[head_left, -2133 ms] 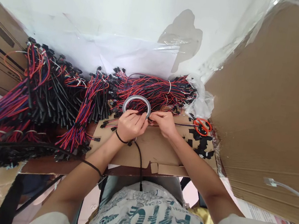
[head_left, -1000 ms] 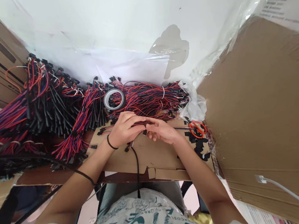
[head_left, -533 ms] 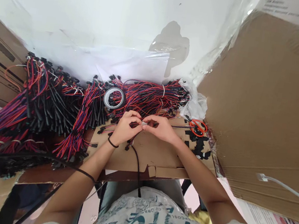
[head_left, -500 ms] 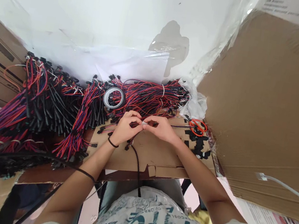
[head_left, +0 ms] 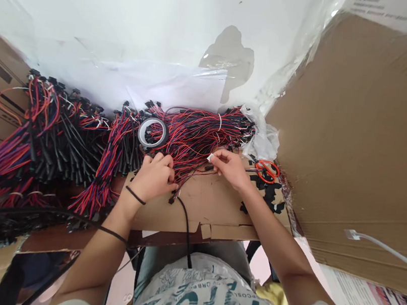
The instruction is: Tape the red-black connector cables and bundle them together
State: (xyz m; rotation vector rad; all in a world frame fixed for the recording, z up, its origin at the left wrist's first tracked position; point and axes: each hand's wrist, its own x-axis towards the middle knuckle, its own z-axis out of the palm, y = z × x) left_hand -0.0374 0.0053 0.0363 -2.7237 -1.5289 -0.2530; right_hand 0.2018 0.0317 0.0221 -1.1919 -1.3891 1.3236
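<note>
My right hand [head_left: 228,168] pinches a small white piece [head_left: 210,157] between thumb and fingertips, above the cardboard sheet [head_left: 195,207]. Over the left part of the cardboard is my left hand [head_left: 156,176], its fingers curled down by the wires; what they hold, if anything, is hidden. A large bundle of red and dark wires [head_left: 199,129] lies just behind both hands. On the near side of that bundle, at its left, rests a roll of tape [head_left: 153,132]. Orange-handled scissors [head_left: 267,172] lie right of my right hand.
More wire bundles [head_left: 70,148] are heaped at the left. Black tape pieces [head_left: 271,198] stick to the cardboard's right side. A tall cardboard box [head_left: 361,145] stands at the right, near a crumpled plastic bag [head_left: 264,141]. A black cable [head_left: 187,221] crosses the front edge.
My hands have moved apart. The left went left and down to the wires; the right went slightly right and up, keeping the white piece.
</note>
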